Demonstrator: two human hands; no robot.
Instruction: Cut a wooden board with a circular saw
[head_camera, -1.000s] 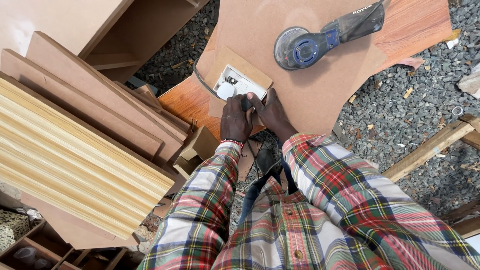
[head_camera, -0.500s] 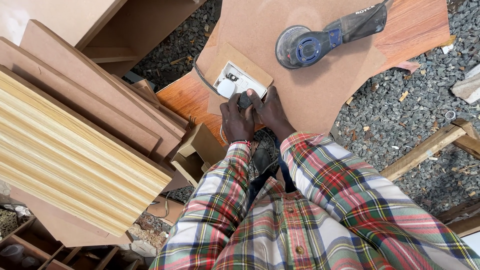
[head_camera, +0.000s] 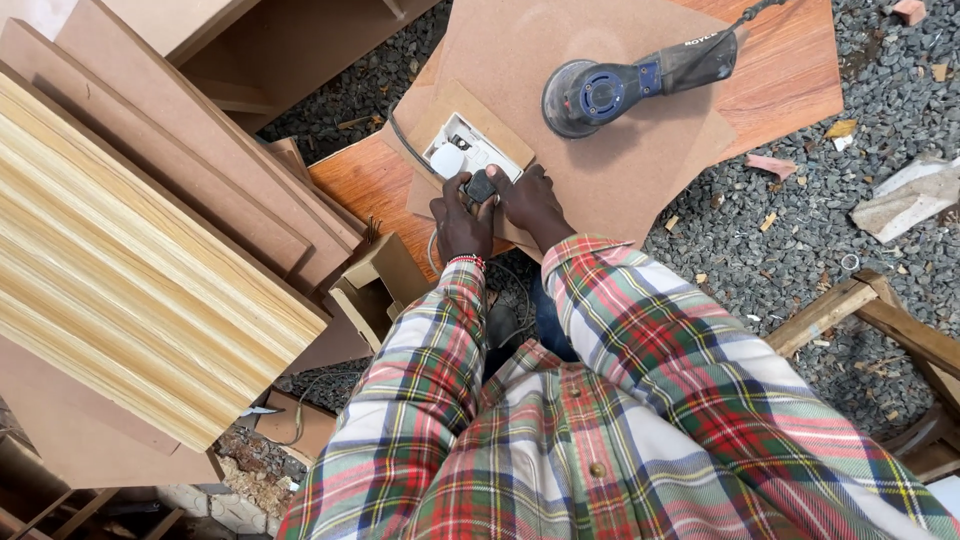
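My left hand (head_camera: 460, 222) and my right hand (head_camera: 530, 203) meet at a dark plug (head_camera: 481, 186), which they hold against a white socket block (head_camera: 470, 150) on a small wooden backing. A white plug (head_camera: 447, 160) sits in the socket just left of the dark one. A blue and black round sander (head_camera: 625, 84) lies on a brown board (head_camera: 590, 160) to the upper right of my hands, with its cable running off the top edge.
Long wooden boards (head_camera: 130, 260) lean in a stack at the left. An orange-brown panel (head_camera: 785, 75) lies under the brown board. Grey gravel (head_camera: 800, 230) covers the ground, with scraps and wooden battens (head_camera: 860, 305) at the right. A small open box (head_camera: 375, 285) stands beside my left forearm.
My view has shifted slightly, and both hands have stayed at the socket block, working the dark plug. The sander has not moved.
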